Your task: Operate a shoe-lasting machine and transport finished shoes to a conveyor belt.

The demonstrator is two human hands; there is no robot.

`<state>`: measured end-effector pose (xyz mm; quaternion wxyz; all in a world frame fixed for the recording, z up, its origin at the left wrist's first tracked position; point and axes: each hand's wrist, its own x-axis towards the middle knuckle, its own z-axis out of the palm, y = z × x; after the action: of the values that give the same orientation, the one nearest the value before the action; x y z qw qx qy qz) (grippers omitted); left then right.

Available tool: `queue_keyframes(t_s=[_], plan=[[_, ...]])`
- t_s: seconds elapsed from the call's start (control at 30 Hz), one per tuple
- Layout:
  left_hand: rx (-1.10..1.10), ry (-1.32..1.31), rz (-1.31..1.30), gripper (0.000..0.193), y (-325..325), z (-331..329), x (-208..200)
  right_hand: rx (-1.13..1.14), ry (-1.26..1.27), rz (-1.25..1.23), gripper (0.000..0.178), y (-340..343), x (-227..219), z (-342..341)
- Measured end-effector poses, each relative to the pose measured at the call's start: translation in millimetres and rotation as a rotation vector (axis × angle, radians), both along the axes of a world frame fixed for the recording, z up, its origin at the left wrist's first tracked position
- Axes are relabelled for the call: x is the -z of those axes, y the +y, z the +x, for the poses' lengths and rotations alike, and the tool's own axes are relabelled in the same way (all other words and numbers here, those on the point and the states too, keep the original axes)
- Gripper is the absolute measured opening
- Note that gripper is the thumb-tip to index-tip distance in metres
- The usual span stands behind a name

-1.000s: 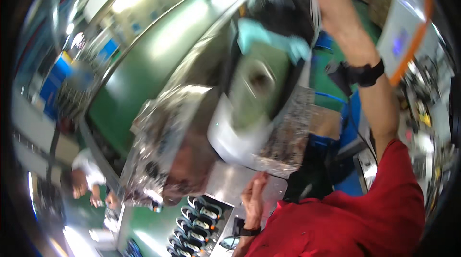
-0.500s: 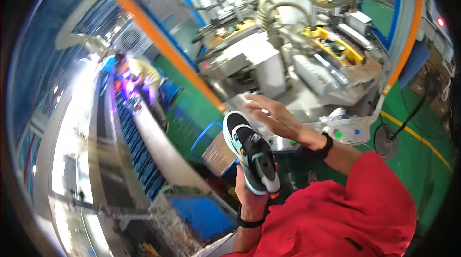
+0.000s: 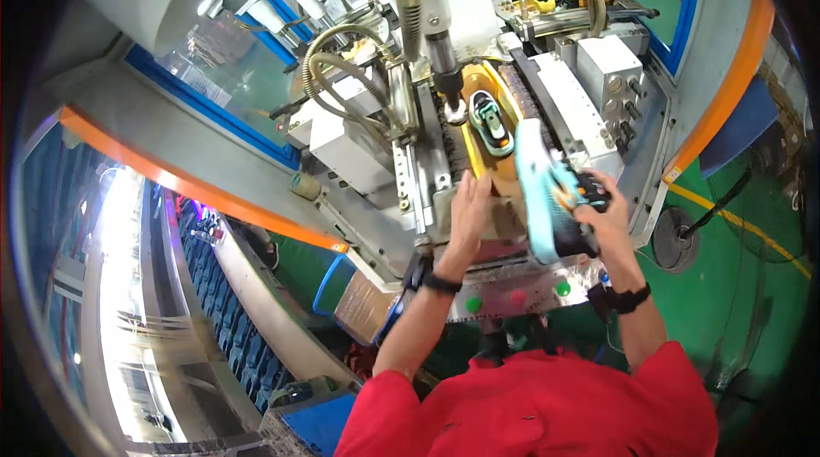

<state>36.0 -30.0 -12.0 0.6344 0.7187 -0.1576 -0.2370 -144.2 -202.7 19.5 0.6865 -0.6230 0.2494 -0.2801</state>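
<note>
My right hand (image 3: 608, 216) is closed around a teal, white and black sneaker (image 3: 547, 201), blurred by motion, tilted with its long side facing my left hand. My left hand (image 3: 468, 216) holds nothing; its fingers are stretched out at the front of the yellow cradle (image 3: 510, 173). In that cradle lies another sneaker (image 3: 491, 124), black, teal and white with orange bits, its opening upward. A metal press rod (image 3: 444, 64) stands just to the left of this second sneaker.
Machine blocks with hoses flank the cradle, such as the grey valve block (image 3: 608, 73). Green and red buttons (image 3: 518, 296) line the front panel. Orange-edged frames bound both sides. At left runs a conveyor (image 3: 226, 303); a blue-framed cart (image 3: 363, 299) stands nearer. A fan (image 3: 679, 243) stands right.
The view has swung toward the machine. A sneaker was in my left hand; now that hand is open and my right hand, free before, grips a sneaker. Both hands are over the machine's front.
</note>
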Motion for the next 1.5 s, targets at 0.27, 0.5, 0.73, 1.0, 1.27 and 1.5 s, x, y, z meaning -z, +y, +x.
queue_keyframes(t_s=[0.27, 0.5, 0.73, 1.0, 1.27, 1.5], plan=[[-0.249, -0.323, 0.634, 0.074, -136, 148, 81, 0.346, 0.119, -0.123, 0.055, -47, -36, -8], [-0.310, 0.346, -0.166, 0.032, -82, 149, 59, 0.331, 0.222, -0.566, 0.052, -117, -48, 92], [-0.138, 0.568, -0.297, 0.039, 97, 20, -45, -0.171, 0.779, -0.755, 0.050, -80, -42, 293], [-0.606, 0.454, -0.324, 0.050, 253, -107, -78, -0.026, 0.774, -0.953, 0.053, 5, 77, 352], [-1.073, 0.437, -0.443, 0.049, 259, -221, -50, -0.447, -0.023, -1.109, 0.041, 131, 22, 186], [-1.245, 0.509, -0.530, 0.039, 254, -294, -14, -0.987, -0.024, -1.092, 0.016, 214, 178, 88]])
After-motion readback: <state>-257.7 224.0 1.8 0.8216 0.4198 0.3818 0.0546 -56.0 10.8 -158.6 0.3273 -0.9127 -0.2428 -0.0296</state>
